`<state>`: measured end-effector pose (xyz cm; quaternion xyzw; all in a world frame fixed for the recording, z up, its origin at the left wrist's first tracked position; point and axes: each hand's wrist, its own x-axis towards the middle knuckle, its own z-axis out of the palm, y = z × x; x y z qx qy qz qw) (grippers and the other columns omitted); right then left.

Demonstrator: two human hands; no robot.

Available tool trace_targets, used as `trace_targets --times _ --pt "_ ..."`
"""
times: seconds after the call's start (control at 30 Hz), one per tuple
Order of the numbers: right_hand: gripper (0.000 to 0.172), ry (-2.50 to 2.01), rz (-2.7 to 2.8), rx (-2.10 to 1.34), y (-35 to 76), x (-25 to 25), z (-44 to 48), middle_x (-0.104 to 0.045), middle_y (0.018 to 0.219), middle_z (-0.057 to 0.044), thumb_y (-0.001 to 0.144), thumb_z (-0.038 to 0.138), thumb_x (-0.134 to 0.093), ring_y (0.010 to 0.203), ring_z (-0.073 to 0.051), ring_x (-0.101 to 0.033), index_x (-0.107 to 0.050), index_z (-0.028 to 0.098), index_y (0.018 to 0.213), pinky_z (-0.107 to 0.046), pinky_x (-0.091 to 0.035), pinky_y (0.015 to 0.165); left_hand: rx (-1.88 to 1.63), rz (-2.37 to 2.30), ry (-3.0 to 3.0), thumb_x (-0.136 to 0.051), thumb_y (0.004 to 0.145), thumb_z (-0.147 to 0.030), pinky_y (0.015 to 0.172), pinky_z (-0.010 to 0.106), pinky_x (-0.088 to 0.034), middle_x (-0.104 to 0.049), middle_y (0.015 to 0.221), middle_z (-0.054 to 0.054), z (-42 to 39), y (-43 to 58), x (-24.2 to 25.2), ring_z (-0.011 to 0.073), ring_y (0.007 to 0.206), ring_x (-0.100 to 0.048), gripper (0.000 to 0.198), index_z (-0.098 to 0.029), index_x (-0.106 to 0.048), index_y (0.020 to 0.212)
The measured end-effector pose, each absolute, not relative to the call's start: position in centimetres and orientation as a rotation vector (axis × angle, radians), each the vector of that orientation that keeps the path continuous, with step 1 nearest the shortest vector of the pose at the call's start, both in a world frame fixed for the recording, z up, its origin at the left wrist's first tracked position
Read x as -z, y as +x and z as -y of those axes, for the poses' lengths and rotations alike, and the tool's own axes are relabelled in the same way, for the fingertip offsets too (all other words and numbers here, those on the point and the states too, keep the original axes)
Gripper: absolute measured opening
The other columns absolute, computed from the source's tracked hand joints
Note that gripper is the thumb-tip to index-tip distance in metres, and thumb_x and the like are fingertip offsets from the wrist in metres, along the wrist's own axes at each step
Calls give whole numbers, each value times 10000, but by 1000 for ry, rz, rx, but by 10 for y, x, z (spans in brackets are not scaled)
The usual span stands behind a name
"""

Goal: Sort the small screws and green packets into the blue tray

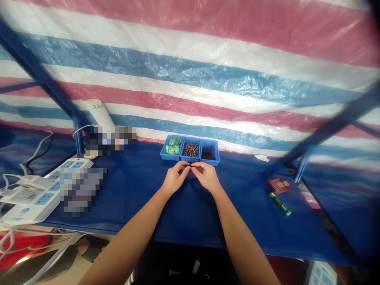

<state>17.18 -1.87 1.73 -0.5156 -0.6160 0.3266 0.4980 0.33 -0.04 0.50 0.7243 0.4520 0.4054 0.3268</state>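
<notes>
My left hand and my right hand meet over the blue table, thumbs and forefingers pinched close together. Whatever sits between the fingertips is too small to make out. Just beyond them stand three blue bins side by side. The left bin holds green-and-clear packets. In the middle bin lie many small brownish, shiny pieces. Small dark pieces that look like screws fill part of the right bin.
A white power strip with plugs and cables lies at the left, beside a blurred-out object. A white cylinder leans at the back left. On the right are a red packet and a green strip-shaped packet. Blue metal posts flank both sides.
</notes>
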Motion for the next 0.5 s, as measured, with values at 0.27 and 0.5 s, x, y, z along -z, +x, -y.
trace_targets --times 0.27,0.5 --pt "193 -1251 1486 -804 172 -16 19 -746 880 -39 824 293 -631 759 -186 -675 -743 205 955 -303 -532 695 -1061 -1190 1910 -489 944 -411 562 215 -435 -606 631 -28 1 4 -3 114 559 -571 254 -193 -620 933" --pt "183 -1244 1470 -773 172 -16 19 -745 887 -38 831 288 -622 764 -189 -675 -743 211 943 -309 -534 703 -1071 -1163 1902 -525 924 -409 587 221 -457 -617 661 -28 0 4 -4 122 587 -585 250 -204 -614 1035"
